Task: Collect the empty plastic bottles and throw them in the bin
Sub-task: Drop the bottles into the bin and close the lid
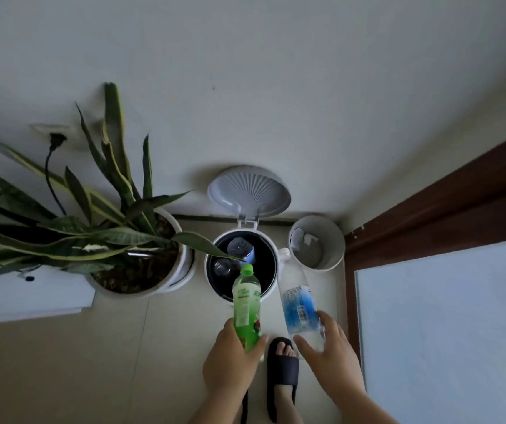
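Observation:
My left hand (230,359) grips a green plastic bottle (246,304) by its base, its green cap pointing at the bin. My right hand (328,347) holds a clear bottle with a blue label (297,304) by its lower end, its white cap beside the bin's right rim. The round white bin (271,289) stands on the floor ahead with its ribbed lid (250,191) flipped up against the wall. Inside its dark liner lie two clear bottles (239,249).
A large snake plant in a white pot (181,270) stands left of the bin, one leaf reaching over its rim. A small grey bucket (337,240) sits to the right. A brown door frame (429,215) and a white panel (444,332) flank the right. My slippered foot (282,371) is below.

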`<control>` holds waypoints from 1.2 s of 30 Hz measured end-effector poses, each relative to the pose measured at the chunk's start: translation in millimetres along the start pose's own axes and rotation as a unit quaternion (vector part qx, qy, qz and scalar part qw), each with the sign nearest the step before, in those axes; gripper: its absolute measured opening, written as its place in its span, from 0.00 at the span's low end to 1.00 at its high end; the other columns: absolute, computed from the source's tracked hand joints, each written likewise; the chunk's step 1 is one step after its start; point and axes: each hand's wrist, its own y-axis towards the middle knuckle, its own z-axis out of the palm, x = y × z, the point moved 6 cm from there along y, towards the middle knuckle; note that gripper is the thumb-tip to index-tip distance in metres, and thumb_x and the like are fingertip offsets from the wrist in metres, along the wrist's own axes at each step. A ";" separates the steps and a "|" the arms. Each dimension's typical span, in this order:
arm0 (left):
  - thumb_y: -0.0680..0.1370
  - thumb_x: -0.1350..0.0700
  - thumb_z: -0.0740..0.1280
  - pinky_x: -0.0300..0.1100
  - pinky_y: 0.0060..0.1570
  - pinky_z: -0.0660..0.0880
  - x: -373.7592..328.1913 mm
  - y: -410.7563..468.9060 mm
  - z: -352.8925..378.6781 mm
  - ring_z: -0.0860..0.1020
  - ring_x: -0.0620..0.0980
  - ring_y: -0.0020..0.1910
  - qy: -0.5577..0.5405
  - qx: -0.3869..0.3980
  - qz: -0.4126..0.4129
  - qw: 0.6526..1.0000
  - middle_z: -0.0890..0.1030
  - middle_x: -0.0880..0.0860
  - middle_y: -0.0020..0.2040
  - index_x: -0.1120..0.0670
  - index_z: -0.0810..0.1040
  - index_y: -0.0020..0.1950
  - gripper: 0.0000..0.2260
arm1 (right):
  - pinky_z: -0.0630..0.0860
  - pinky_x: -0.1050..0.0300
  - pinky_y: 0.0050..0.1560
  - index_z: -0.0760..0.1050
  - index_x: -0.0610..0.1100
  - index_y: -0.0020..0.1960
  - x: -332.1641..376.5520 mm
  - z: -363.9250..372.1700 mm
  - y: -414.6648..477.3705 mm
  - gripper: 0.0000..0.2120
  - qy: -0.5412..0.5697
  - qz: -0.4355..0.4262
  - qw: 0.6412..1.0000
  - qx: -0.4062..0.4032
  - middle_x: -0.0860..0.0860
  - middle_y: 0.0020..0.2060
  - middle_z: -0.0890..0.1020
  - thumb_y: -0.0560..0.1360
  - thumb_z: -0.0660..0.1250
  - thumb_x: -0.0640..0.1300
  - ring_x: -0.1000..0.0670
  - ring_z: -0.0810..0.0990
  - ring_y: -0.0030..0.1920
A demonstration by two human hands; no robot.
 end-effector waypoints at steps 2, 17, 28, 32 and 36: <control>0.68 0.33 0.66 0.44 0.42 0.77 10.0 15.5 11.7 0.80 0.48 0.44 0.005 0.008 -0.020 1.000 0.79 0.46 0.45 0.47 0.73 0.56 0.24 | 0.70 0.63 0.43 0.60 0.53 0.71 -4.2 14.6 18.4 0.31 -0.017 -0.004 0.999 0.035 0.53 0.66 0.73 0.72 0.67 0.58 0.57 0.71 0.49; 0.68 0.33 0.67 0.43 0.38 0.76 40.9 143.3 68.8 0.78 0.46 0.34 -0.006 0.054 -0.133 0.990 0.79 0.50 0.43 0.53 0.74 0.53 0.26 | 0.77 0.51 0.50 0.62 0.53 0.71 -8.6 95.3 135.5 0.32 -0.106 -0.021 0.992 0.062 0.52 0.62 0.74 0.71 0.63 0.64 0.50 0.75 0.58; 0.76 0.40 0.63 0.43 0.55 0.69 21.2 163.1 58.5 0.73 0.53 0.65 -0.014 0.018 -0.090 0.996 0.73 0.52 0.68 0.55 0.68 0.70 0.27 | 0.67 0.50 0.65 0.57 0.48 0.75 25.1 101.8 164.6 0.34 -0.125 -0.066 0.989 0.046 0.50 0.72 0.66 0.75 0.56 0.64 0.48 0.64 0.70; 0.76 0.44 0.65 0.39 0.55 0.70 3.7 153.5 46.2 0.74 0.51 0.66 0.044 -0.048 0.010 0.998 0.74 0.53 0.68 0.54 0.67 0.73 0.28 | 0.62 0.51 0.68 0.57 0.47 0.75 30.6 87.5 166.3 0.32 -0.146 -0.098 0.984 0.022 0.50 0.72 0.66 0.76 0.56 0.62 0.48 0.63 0.71; 0.76 0.46 0.65 0.41 0.60 0.71 -30.7 143.3 41.2 0.71 0.52 0.69 0.082 -0.076 0.098 0.989 0.72 0.55 0.70 0.57 0.67 0.73 0.28 | 0.59 0.50 0.71 0.56 0.47 0.75 43.4 62.3 165.7 0.32 -0.174 -0.141 0.975 -0.004 0.51 0.73 0.64 0.76 0.53 0.61 0.50 0.60 0.73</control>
